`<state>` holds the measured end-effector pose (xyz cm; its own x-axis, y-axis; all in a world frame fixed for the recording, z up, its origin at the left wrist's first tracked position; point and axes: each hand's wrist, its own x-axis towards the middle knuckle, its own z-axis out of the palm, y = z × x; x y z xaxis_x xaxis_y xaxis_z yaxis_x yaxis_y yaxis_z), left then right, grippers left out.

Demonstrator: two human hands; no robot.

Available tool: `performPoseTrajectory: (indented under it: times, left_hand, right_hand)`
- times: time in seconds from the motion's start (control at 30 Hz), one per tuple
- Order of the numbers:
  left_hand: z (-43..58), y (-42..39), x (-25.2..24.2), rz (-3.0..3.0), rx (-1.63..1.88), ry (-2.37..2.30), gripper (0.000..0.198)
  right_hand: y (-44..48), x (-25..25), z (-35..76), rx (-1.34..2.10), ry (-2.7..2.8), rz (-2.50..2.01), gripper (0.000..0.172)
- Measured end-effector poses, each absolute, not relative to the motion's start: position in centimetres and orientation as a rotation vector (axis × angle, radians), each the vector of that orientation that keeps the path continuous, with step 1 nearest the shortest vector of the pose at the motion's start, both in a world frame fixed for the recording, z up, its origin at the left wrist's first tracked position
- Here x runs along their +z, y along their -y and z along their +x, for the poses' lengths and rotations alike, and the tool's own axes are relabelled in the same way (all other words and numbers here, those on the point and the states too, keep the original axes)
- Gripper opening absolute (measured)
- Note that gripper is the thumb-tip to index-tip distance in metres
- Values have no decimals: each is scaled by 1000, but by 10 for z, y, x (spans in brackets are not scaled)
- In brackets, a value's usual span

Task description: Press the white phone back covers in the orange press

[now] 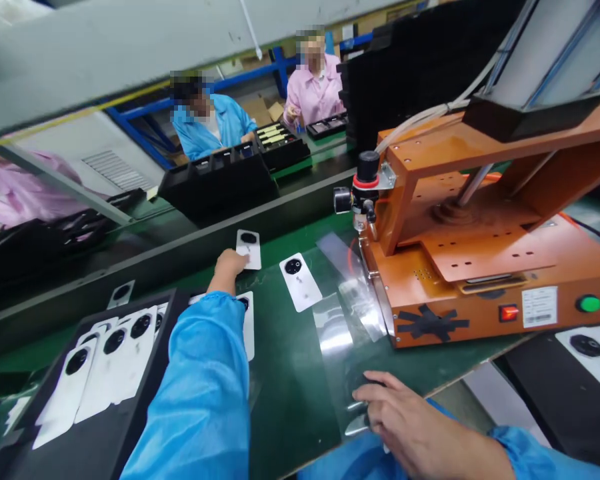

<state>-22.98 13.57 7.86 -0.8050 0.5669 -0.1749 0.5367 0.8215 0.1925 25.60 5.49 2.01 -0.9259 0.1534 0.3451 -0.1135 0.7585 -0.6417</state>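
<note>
My left hand (229, 265), at the end of a blue sleeve, reaches to the back of the green table. Its fingers are closed on the edge of a white phone back cover (251, 255) with a round black camera area. Another white back cover (304, 288) lies to the right of it, and one more is partly hidden behind my left forearm. My right hand (397, 413) is near the table's front edge, fingers loosely bent and apart, over a clear plastic film (334, 327). Whether its fingertips touch the film I cannot make out.
A black tray (130, 373) at left holds several white covers. An orange press machine (430, 300) with a pressure gauge, red switch and green button stands at right. Another cover (593, 353) lies on black material at far right. Several people work behind a low barrier.
</note>
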Motion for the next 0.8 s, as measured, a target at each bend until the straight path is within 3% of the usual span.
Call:
performPoseTrajectory:
  times: [0.13,0.2,0.3,0.37,0.43,0.5,0.67,0.73,0.8]
  left_hand:
    - [-189,-98,91,818,425,-2910,49]
    - [-147,-59,93,904,605,-2923,60]
    - [-63,14,83,1153,1215,-2654,60]
    - [-8,59,66,1067,1178,-2527,40]
    - [35,91,46,963,1144,-2448,36]
    - [64,108,30,878,1052,-2368,44]
    - [77,126,26,995,705,-2474,88]
    - [67,136,30,1197,625,-2613,83]
    - [56,143,29,1465,605,-2619,66]
  right_hand:
    - [-53,44,255,1234,2289,-250,9]
    - [-56,54,240,1406,2115,-459,14]
    - [-68,60,209,1667,1933,-613,22]
    - [-79,57,188,1791,1868,-678,24]
    - [-89,52,172,1820,1856,-734,22]
    - [-95,47,160,1771,1896,-766,19]
    - [-102,41,144,1599,2004,-811,14]
    - [-105,40,141,1536,2034,-821,12]
    - [-109,39,140,1495,2065,-824,12]
